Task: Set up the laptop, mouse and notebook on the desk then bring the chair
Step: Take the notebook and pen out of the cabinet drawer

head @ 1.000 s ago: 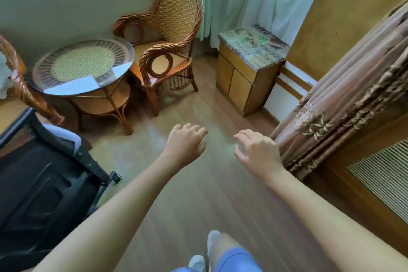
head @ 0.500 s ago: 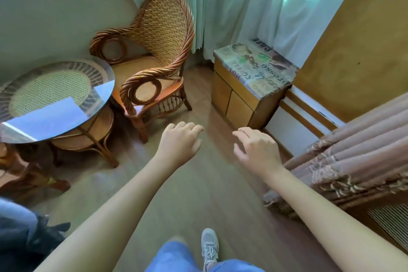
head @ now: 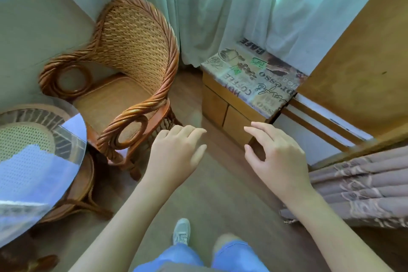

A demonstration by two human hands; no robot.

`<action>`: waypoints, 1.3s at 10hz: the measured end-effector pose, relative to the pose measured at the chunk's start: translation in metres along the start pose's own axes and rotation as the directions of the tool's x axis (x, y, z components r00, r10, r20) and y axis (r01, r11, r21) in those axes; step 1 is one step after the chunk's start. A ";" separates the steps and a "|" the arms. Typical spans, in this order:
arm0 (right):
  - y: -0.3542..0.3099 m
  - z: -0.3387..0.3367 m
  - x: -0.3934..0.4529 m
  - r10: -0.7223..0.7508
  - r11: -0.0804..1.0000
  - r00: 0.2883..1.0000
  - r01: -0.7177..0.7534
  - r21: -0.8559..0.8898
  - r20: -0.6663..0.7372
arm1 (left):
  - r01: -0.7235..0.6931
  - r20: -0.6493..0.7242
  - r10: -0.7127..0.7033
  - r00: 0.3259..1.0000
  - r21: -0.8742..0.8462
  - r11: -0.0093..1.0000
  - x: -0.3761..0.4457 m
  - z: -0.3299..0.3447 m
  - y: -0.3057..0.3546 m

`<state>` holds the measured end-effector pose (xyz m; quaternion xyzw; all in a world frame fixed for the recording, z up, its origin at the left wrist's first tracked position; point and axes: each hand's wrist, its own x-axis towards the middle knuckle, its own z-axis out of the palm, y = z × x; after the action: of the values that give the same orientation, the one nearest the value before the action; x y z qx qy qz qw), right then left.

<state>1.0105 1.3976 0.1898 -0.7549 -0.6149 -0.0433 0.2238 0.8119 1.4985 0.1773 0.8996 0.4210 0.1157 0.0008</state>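
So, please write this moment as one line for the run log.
phase: approach chair | left hand: empty, open | right hand: empty, open | wicker chair: untouched, ahead-left | laptop, mouse, notebook: not in view

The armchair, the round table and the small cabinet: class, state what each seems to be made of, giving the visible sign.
Armchair: woven rattan or wicker, glossy brown; twisted strands along the arms, basket weave on the back.
Round table: glass top, judging by its reflections, over woven cane on a rattan-like frame.
Cabinet: wood or wood-look board, matt yellow-brown; its top carries a coffee-print covering, material unclear.

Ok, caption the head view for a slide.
Both empty hands, left hand and right hand, reach toward wicker armchair.
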 end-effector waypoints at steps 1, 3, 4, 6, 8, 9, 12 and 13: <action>-0.006 0.008 0.028 0.072 0.997 0.997 -0.073 -0.010 -0.036 | -0.063 0.002 0.063 0.998 -0.016 0.998 0.044 0.004 -0.023; 0.017 0.044 0.090 0.167 0.984 0.986 -0.168 -0.057 -0.028 | -0.111 0.002 0.112 0.994 -0.109 0.988 0.133 0.047 -0.035; 0.043 0.073 0.125 0.203 0.978 0.979 -0.202 -0.047 0.002 | -0.132 0.030 0.137 0.990 -0.136 0.982 0.181 0.083 -0.036; 0.104 0.152 0.184 0.249 0.966 0.965 -0.242 -0.092 0.084 | -0.187 0.025 0.194 0.981 -0.171 0.967 0.266 0.181 -0.049; 0.156 0.246 0.217 0.334 0.940 0.940 -0.327 -0.096 0.076 | -0.234 0.099 0.258 0.961 -0.206 0.950 0.327 0.306 -0.059; 0.173 0.298 0.224 0.370 0.927 0.924 -0.361 -0.098 0.098 | -0.252 0.146 0.290 0.946 -0.232 0.940 0.348 0.372 -0.060; 0.215 0.413 0.240 0.438 0.893 0.893 -0.418 -0.165 0.108 | 0.910 0.905 -0.138 0.402 -0.412 -0.051 0.418 0.528 -0.036; 0.229 0.422 0.248 0.448 0.883 0.887 -0.421 -0.209 0.107 | 0.884 0.954 -0.096 0.284 -0.299 -0.358 0.438 0.560 -0.025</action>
<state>1.1989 1.7557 -0.1690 -0.8919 -0.4383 0.0107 0.1113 1.1808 1.9006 -0.2797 0.2473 0.5885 0.0506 0.7680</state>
